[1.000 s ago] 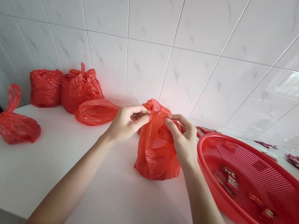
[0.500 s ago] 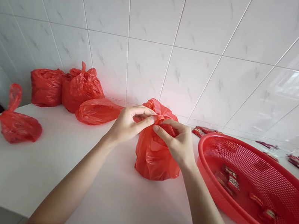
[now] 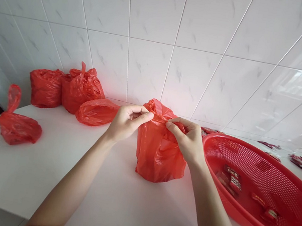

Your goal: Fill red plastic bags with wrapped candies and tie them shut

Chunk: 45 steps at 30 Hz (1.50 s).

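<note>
A full red plastic bag (image 3: 158,156) stands upright on the white counter in front of me. My left hand (image 3: 128,121) pinches the bag's top edge on the left between thumb and fingers. On the other side, my right hand (image 3: 186,135) pinches the same top edge, with a short stretch of plastic drawn taut between the two. Part of the bag's right side is hidden behind my right hand. What fills the bag cannot be made out.
A red mesh basket (image 3: 248,149) with several small snack packets (image 3: 234,181) stands at the right. More packets (image 3: 300,162) lie behind it. Red bags (image 3: 47,89) stand at the back left; a knotted red bag (image 3: 21,128) lies on the counter (image 3: 15,175).
My hands have moved apart, the left one leftward and the right one rightward. The bag's top edge is now stretched between them.
</note>
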{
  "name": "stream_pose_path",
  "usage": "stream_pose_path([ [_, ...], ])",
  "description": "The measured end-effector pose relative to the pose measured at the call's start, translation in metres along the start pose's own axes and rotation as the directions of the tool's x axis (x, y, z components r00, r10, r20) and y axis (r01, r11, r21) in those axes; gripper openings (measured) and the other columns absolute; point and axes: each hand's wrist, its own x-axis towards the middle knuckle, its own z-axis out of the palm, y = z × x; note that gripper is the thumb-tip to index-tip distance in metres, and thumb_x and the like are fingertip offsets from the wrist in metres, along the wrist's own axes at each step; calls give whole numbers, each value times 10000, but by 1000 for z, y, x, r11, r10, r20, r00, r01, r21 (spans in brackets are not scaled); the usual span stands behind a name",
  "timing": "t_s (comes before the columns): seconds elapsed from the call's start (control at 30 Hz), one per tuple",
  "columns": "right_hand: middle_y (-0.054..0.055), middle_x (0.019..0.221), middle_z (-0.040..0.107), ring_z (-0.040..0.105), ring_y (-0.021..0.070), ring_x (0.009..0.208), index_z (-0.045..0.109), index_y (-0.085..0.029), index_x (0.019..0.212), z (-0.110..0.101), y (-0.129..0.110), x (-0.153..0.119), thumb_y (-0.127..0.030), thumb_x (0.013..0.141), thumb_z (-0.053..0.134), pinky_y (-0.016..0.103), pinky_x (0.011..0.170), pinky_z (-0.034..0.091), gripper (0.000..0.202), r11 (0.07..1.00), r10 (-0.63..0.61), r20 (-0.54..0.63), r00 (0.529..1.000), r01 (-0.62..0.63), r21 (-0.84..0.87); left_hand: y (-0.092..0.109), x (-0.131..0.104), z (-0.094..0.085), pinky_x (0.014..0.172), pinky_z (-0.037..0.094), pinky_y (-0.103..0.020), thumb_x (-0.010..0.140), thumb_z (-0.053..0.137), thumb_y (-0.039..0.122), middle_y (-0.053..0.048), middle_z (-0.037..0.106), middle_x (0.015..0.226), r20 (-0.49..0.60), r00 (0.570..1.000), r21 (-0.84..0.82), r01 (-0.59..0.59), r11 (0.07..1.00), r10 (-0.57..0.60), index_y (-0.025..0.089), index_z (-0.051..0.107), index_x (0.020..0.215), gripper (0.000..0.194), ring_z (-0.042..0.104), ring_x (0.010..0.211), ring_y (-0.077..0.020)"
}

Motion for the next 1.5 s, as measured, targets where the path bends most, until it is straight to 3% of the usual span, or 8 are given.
stream_pose_path([
  [0.13,17,756,662,590,160,726,711,-186,779,-3,0,1,-405,864,659,282,683,469,241,1000,21,8,1000,-21,15,0,-1,1,595,374,-273,866,663,410,7,490,640,-26,1000,-13,5,1000,-6,175,615,664,314,455,625,-126],
  [0.33,21,912,698,640,198,871,705,-201,913,-3,3,1,-360,689,835,309,766,501,304,998,19,102,995,-13,-61,-1,-1,0,616,412,-267,853,690,420,-2,567,674,-44,999,-9,-2,1000,2,170,678,717,285,502,650,-129],
  [0.63,29,805,711,710,199,745,691,-176,873,-10,4,2,-340,734,809,322,696,547,245,972,94,210,973,-136,193,-5,2,-11,601,398,-271,855,692,427,-4,569,666,-58,998,49,-19,999,22,167,699,723,291,512,653,-133],
  [0.73,35,864,712,692,181,771,702,-178,869,-11,5,3,-360,706,833,313,728,540,277,970,95,185,978,-133,205,-7,3,-11,683,459,-282,815,737,428,-27,659,790,-64,998,22,-18,1000,19,183,737,871,252,595,762,-164],
  [0.87,43,929,706,654,164,798,710,-187,915,-11,7,6,-421,721,816,290,717,519,322,959,120,142,983,-152,239,-10,5,-13,805,493,-315,718,827,377,-40,706,911,-22,997,44,81,996,-80,220,712,1151,475,641,856,-185],
  [1.07,-43,659,524,437,98,568,690,-225,1016,-15,10,11,-402,813,678,243,557,420,269,870,175,129,976,-214,444,-15,7,-16,861,513,-341,744,789,331,-75,735,967,-54,995,-85,84,993,-89,171,759,910,233,661,931,-219],
  [1.23,-29,741,573,497,116,631,665,-246,989,-17,12,13,-222,747,668,265,626,466,243,821,135,126,983,-183,541,-11,7,-15,886,495,-321,806,716,282,-53,707,954,-125,991,-222,10,975,-38,178,701,881,130,642,943,-193],
  [1.5,11,1044,681,640,152,762,642,-294,1036,-19,16,14,-336,775,728,336,742,550,278,857,99,14,995,-92,508,-7,10,-18,536,388,-271,806,530,236,10,548,570,-76,992,-278,75,958,-100,195,657,836,136,487,541,-138],
])
